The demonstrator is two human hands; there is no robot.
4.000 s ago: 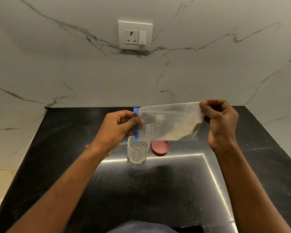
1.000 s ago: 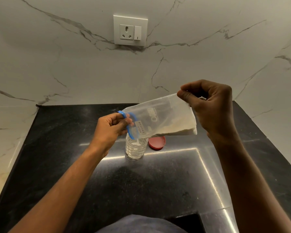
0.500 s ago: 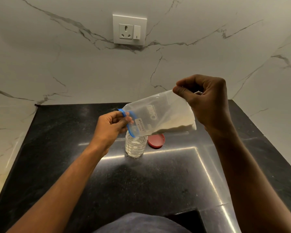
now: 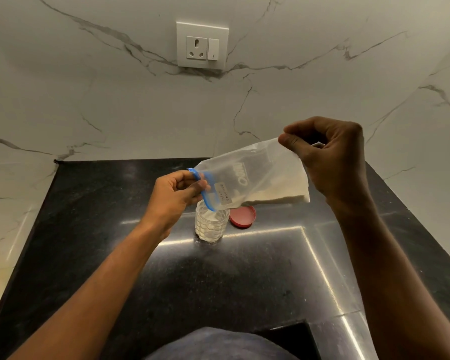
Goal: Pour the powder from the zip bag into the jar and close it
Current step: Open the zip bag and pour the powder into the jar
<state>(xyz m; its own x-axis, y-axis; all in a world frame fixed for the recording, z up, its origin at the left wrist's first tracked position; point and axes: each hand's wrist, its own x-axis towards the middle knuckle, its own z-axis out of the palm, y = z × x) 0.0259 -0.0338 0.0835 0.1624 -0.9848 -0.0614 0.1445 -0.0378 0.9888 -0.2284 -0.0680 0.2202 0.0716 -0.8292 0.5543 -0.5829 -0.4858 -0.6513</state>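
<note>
Pour under way, not finished. Closing not begun.

- Zip bag point(image 4: 247, 183): held in the air above the counter point(image 4: 89, 229), tilted, open mouth down and to the left, sealed bottom raised to the right. Blue zip strip point(image 4: 204, 193) hangs right over the jar's mouth.
- Left hand point(image 4: 174, 196): grip pinches the bag at the zip strip, thumb and fingers curled on the mouth edge, steering it onto the jar.
- Right hand point(image 4: 330, 162): grip pinches the bag's upper far corner between thumb and forefinger and lifts it.
- Powder point(image 4: 278, 196): a pale heap lies along the bag's lower edge, at the right end, well back from the mouth. Judged: the larger share has yet to go out, and the bag needs a steeper tilt or a shake.
- Jar point(image 4: 211, 224): clear, dimpled wall, upright on the counter under the bag's mouth. Pale fill shows through the wall, so some powder is in; exact level hard to read. No falling stream plainly visible.
- Lid point(image 4: 243, 216): red, round, flat on the counter just right of the jar, partly behind the bag. Off the jar.
- Small handwritten label point(image 4: 222, 192) on the bag near the mouth; writing too small to read with certainty.

Left to do, as judged: empty the bag, set it aside, fit the lid on the jar.
</note>
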